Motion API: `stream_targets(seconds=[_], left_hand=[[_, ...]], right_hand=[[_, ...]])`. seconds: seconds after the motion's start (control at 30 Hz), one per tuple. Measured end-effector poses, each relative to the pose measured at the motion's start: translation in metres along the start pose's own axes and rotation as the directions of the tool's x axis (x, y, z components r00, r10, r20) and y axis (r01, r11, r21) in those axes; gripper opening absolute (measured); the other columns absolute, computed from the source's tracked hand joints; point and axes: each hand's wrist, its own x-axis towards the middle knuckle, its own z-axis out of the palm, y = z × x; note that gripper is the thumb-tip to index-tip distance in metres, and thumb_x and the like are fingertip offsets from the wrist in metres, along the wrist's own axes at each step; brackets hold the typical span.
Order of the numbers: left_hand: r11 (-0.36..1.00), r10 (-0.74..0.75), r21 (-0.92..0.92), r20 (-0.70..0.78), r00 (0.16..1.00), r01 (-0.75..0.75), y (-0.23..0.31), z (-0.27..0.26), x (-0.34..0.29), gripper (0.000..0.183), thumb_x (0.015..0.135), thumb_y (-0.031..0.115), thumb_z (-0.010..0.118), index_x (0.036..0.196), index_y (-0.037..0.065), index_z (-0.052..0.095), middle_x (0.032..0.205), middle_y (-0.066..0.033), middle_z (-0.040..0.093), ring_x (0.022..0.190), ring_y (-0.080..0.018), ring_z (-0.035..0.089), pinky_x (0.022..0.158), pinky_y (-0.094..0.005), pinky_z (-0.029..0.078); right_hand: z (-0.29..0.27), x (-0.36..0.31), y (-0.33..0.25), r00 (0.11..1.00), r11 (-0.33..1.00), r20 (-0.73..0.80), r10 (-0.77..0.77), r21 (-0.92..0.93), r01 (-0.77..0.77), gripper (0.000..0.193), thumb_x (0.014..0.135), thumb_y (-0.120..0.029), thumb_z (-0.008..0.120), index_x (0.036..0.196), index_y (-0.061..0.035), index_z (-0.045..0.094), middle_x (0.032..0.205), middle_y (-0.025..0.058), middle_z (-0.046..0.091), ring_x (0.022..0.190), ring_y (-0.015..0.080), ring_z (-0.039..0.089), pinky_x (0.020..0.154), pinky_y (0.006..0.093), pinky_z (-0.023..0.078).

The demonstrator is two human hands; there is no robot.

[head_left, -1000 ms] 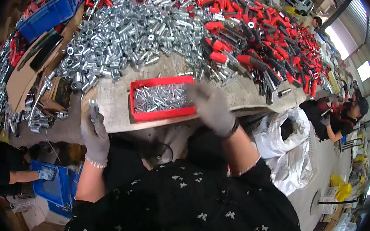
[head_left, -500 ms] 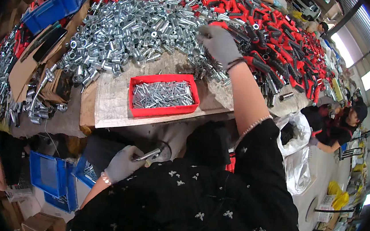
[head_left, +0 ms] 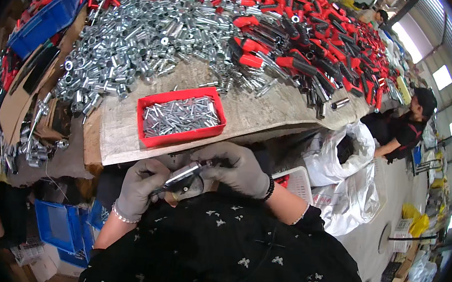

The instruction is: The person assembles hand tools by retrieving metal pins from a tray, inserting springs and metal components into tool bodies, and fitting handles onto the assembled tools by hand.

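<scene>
My left hand (head_left: 141,188), in a grey glove, is closed around the lower end of a shiny metal tube (head_left: 182,175) in front of my body. The tube tilts up to the right. My right hand (head_left: 238,170), also gloved, is closed at the tube's upper end. A small dark piece shows at its fingertips, too small and partly covered to name. Just beyond my hands, at the table's front edge, stands a red tray (head_left: 182,140) filled with thin metal pins (head_left: 180,117).
Metal sleeves and tubes (head_left: 132,39) lie heaped across the table, with red-and-black handles (head_left: 322,47) at the right. Blue bins (head_left: 57,225) stand low at the left. White sacks (head_left: 343,168) and a white basket (head_left: 299,183) are at the right, near another person (head_left: 407,128).
My right hand has come back from the heap between the tubes and handles to the tube in my left hand. My left hand has risen slightly with the tube.
</scene>
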Motion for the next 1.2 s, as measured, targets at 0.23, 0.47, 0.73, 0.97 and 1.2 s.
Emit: stream_targets(seconds=[0.23, 0.47, 0.73, 0.97, 1.2], left_hand=[[0.876, -0.297, 0.406, 0.025, 0.955, 0.262, -0.012, 0.011, 0.018, 0.035, 0.090, 0.013, 0.067, 0.120, -0.004, 0.060, 0.091, -0.0109, 0.068, 0.061, -0.0118, 0.064, 0.048, -0.0199, 0.044], [0.926, -0.197, 0.317, -0.056, 0.979, 0.204, -0.033, 0.004, 0.013, 0.027, 0.092, 0.013, 0.064, 0.114, -0.001, 0.056, 0.088, -0.0112, 0.067, 0.057, -0.0111, 0.062, 0.045, -0.0200, 0.040], [0.978, -0.153, 0.122, -0.135, 0.979, 0.169, -0.015, 0.000, 0.003, 0.019, 0.092, 0.021, 0.058, 0.101, 0.004, 0.053, 0.084, -0.0070, 0.065, 0.047, -0.0071, 0.048, 0.041, -0.0199, 0.034], [0.980, -0.111, 0.153, -0.091, 0.990, 0.124, -0.013, -0.002, -0.004, 0.019, 0.092, 0.018, 0.056, 0.101, 0.002, 0.053, 0.073, -0.0079, 0.064, 0.049, -0.0073, 0.048, 0.045, -0.0204, 0.035], [0.980, -0.192, 0.048, -0.041, 0.981, 0.194, -0.019, -0.017, -0.002, 0.021, 0.090, 0.017, 0.059, 0.105, 0.003, 0.055, 0.068, -0.0075, 0.061, 0.051, -0.0101, 0.055, 0.049, -0.0207, 0.040]], right_hand=[[-0.034, 0.013, 0.013, 0.980, 0.773, 0.194, -0.034, -0.617, 0.149, 0.035, 0.088, -0.029, 0.069, 0.117, -0.0095, 0.067, 0.108, 0.0144, 0.070, 0.098, 0.0327, 0.067, 0.085, 0.0411, 0.053], [-0.216, 0.139, 0.005, 0.825, -0.168, -0.443, -0.350, -0.837, -0.521, 0.024, 0.086, -0.021, 0.063, 0.107, -0.0119, 0.069, 0.104, 0.0083, 0.072, 0.104, 0.0287, 0.063, 0.085, 0.0413, 0.051], [-0.230, 0.142, 0.024, 0.937, -0.414, -0.098, -0.336, -0.878, -0.240, 0.026, 0.078, -0.024, 0.072, 0.099, -0.0080, 0.070, 0.097, 0.0118, 0.071, 0.093, 0.0304, 0.066, 0.081, 0.0433, 0.053], [-0.215, 0.091, 0.022, 0.602, 0.406, -0.345, -0.720, -0.913, -0.038, 0.041, 0.085, -0.027, 0.070, 0.117, -0.0025, 0.065, 0.099, 0.0110, 0.070, 0.088, 0.0218, 0.066, 0.074, 0.0326, 0.051], [-0.081, -0.004, -0.046, 0.944, 0.977, -0.276, 0.179, -0.064, -0.204, 0.039, 0.084, -0.012, 0.072, 0.119, -0.0003, 0.062, 0.097, 0.0054, 0.068, 0.084, 0.0127, 0.066, 0.075, 0.0261, 0.052]])
